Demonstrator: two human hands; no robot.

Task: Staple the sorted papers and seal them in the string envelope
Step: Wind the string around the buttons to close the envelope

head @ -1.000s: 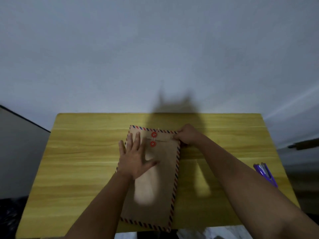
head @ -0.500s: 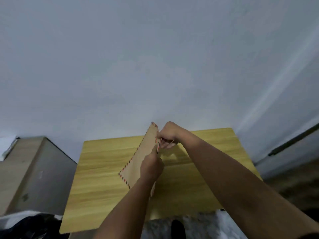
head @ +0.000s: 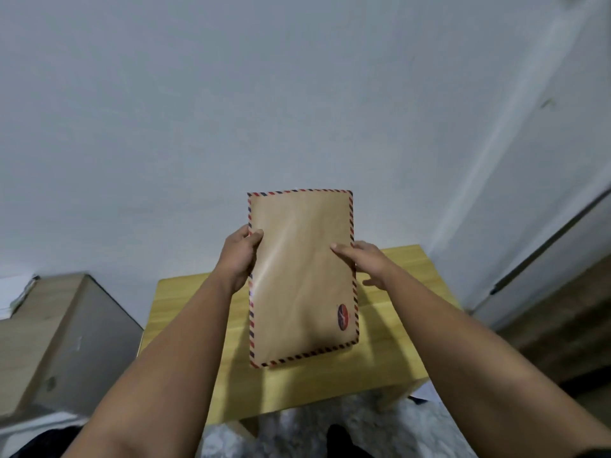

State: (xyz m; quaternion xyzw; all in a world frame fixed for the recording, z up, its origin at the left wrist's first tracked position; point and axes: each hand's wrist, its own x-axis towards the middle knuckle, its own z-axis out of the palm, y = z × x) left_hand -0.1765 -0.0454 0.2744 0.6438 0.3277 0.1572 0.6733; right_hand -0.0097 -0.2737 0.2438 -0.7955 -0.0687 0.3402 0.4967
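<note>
Plain room, wooden table (head: 406, 342), bare wall (head: 231, 110)

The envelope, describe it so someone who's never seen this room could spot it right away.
Start at the yellow wooden table against the pale wall. Above it, held upright off the tabletop by the left hand and right hand, is the envelope. It is brown paper, the only thing here with a red-and-blue striped border and a small oval mark near its lower right corner.

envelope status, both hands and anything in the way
Left hand grips envelope left edge; right hand grips right edge. Envelope upright, lifted above table, plain side facing camera, string closure not visible. Nothing in the way.
</note>
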